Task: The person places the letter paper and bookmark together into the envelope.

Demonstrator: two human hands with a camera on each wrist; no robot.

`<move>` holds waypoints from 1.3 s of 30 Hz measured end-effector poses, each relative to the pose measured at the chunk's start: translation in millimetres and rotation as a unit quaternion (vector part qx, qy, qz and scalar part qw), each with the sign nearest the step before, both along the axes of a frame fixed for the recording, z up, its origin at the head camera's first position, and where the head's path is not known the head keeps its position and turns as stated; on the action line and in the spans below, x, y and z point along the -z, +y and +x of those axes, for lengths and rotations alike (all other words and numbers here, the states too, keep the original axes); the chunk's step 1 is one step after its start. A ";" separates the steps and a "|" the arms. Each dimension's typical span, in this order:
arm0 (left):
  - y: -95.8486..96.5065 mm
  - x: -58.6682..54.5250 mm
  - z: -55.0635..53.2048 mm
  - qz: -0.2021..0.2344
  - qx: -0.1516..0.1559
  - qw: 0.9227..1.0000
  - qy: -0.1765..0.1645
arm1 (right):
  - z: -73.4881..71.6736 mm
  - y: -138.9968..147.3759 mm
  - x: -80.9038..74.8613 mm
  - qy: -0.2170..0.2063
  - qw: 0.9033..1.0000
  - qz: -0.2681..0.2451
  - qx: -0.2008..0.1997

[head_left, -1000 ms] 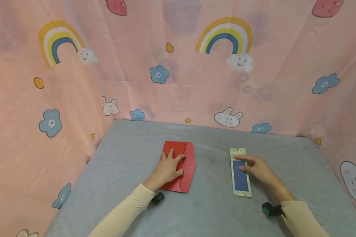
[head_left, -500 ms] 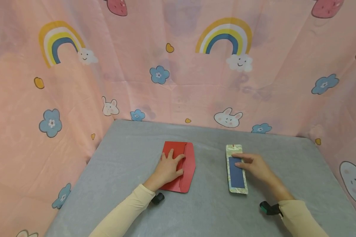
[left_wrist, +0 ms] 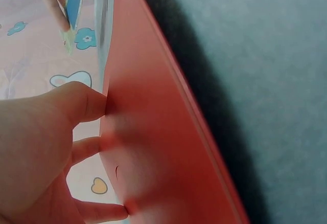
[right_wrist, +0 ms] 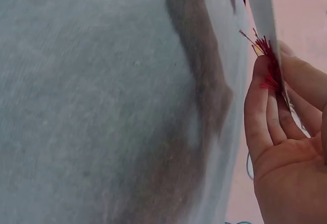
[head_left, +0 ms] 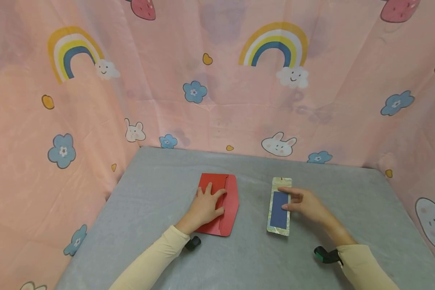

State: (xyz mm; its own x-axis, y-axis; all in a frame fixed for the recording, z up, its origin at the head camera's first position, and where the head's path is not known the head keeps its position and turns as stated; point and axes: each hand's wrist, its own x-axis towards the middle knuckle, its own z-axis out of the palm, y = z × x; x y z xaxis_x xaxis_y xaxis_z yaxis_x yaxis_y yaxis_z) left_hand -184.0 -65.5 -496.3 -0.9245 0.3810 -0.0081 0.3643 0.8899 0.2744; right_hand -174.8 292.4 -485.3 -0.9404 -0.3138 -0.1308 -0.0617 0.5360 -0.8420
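Observation:
A red envelope [head_left: 231, 205] lies on the grey table, its lighter flap folded out on the right side. Spread fingers of my left hand [head_left: 204, 204] rest on the envelope, as the left wrist view shows up close. To the right, my right hand [head_left: 309, 204] pinches a long bookmark [head_left: 279, 213] by its right edge, between thumb and fingers. The bookmark has a dark blue panel inside a pale green patterned border. In the right wrist view a red tassel [right_wrist: 271, 63] hangs against the fingers. The bookmark is held above the table.
Grey cloth covers the table [head_left: 159, 173]. A pink curtain [head_left: 224, 121] printed with rainbows, flowers and rabbits hangs behind and along both sides. A black wrist camera [head_left: 326, 254] sits by the right sleeve, another [head_left: 193, 243] by the left.
My right hand has carried the bookmark left, nearer to the envelope, and the bookmark has turned so its lower end points slightly left. The left hand and envelope have stayed put.

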 end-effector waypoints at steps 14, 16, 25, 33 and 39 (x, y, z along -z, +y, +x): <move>0.2 0.1 -0.1 -0.002 0.000 1.000 0.003 | -3.8 -19.1 -2.2 0.002 1.000 -0.006 0.024; 0.3 -0.3 0.2 -0.002 -0.001 1.000 0.002 | -4.4 -21.5 -2.4 0.009 1.000 0.001 0.028; 0.8 -2.1 1.3 0.002 -0.005 1.000 -0.006 | -8.3 -31.1 -1.2 0.005 1.000 -0.016 0.017; 0.7 -0.5 1.2 0.000 -0.006 1.000 -0.001 | -10.6 -37.8 -0.9 0.015 1.000 -0.022 0.010; 0.7 -0.2 0.8 -0.001 -0.007 1.000 0.000 | -12.3 -41.3 -0.8 0.024 0.999 -0.023 -0.006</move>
